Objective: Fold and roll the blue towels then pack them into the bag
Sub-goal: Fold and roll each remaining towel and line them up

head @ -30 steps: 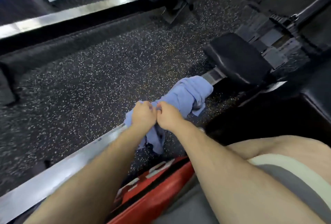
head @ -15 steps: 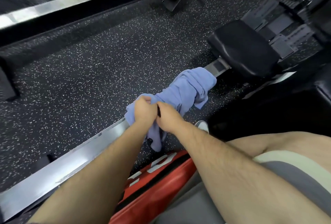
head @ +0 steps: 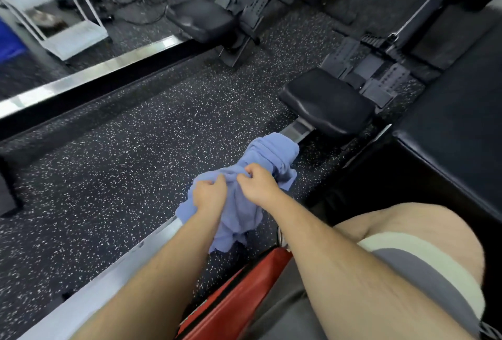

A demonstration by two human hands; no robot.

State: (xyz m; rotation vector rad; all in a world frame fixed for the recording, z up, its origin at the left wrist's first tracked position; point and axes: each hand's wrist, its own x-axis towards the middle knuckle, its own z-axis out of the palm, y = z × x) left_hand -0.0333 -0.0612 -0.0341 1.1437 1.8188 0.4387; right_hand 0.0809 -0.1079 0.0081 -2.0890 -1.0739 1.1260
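A crumpled blue towel (head: 269, 155) lies bunched over the metal rail (head: 89, 296) of a rowing machine, near the middle of the view. My left hand (head: 209, 195) grips a fold at its near left side. My right hand (head: 258, 182) pinches the cloth just to the right, a small gap apart from the left. A loose part of the towel hangs down between my forearms. A red bag (head: 239, 293) shows partly at the bottom, under my arms.
The black rower seat (head: 326, 102) sits on the rail just beyond the towel, with foot plates (head: 377, 76) behind it. A second rower (head: 201, 19) stands further back. A white rack (head: 62, 19) is at top left. My bare knee (head: 407, 231) is at right. Speckled black floor lies left.
My hands, touching knuckle to knuckle before, have drawn slightly apart and lifted some towel between them. The camera has tilted up, showing more of the room.
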